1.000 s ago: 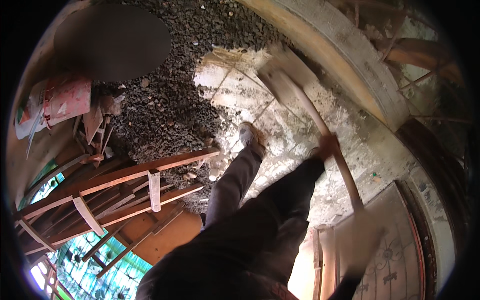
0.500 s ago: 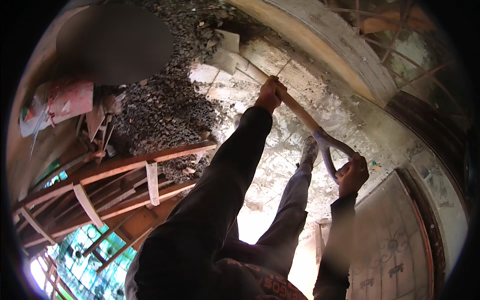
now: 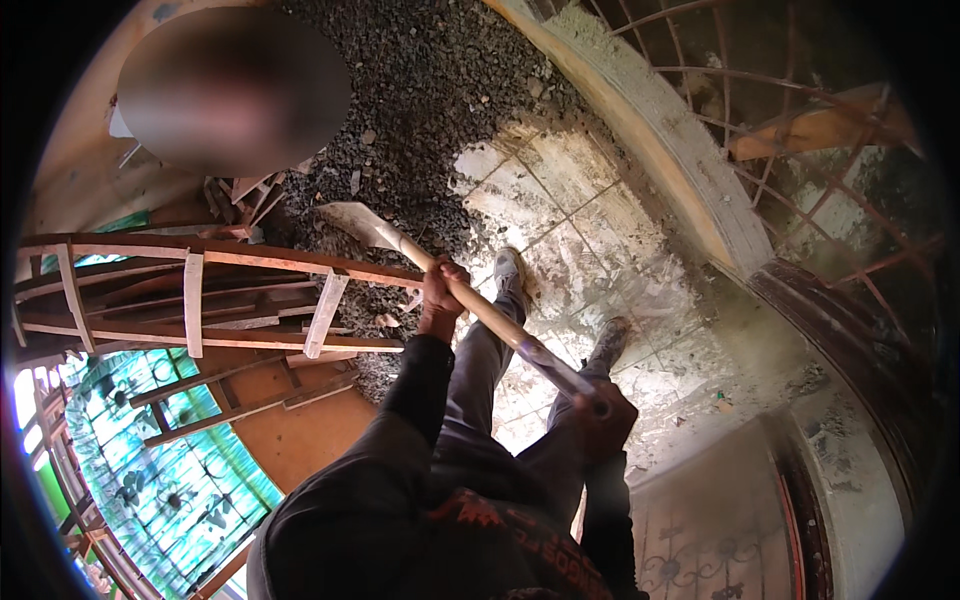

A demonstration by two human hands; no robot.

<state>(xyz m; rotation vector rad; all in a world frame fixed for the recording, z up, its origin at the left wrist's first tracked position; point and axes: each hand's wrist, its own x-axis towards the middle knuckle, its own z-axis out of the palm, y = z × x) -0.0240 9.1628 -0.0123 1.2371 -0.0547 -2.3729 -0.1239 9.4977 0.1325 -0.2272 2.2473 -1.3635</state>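
My left hand (image 3: 442,295) is closed round the wooden shaft of a shovel (image 3: 492,317), which lies diagonally across my body. My right hand (image 3: 607,425) grips the handle at its lower right end. The pale metal blade (image 3: 362,226) is at the upper left end, over dark gravel (image 3: 418,110) beside a long wooden ladder-like frame (image 3: 150,249). My shoes (image 3: 508,270) are on dusty, partly exposed floor tiles (image 3: 590,215).
Broken wood (image 3: 245,192) is heaped at the left, below a blurred oval hiding that area. A raised concrete edge (image 3: 660,170) and metal grille (image 3: 780,150) run along the right. A turquoise window (image 3: 160,450) is lower left, a grey panel (image 3: 700,520) lower right.
The shovel blade has moved from over the tiles, past the upper gravel, down-left to beside the wooden frame. Both hands have moved down-left since half a second ago, still gripping it.
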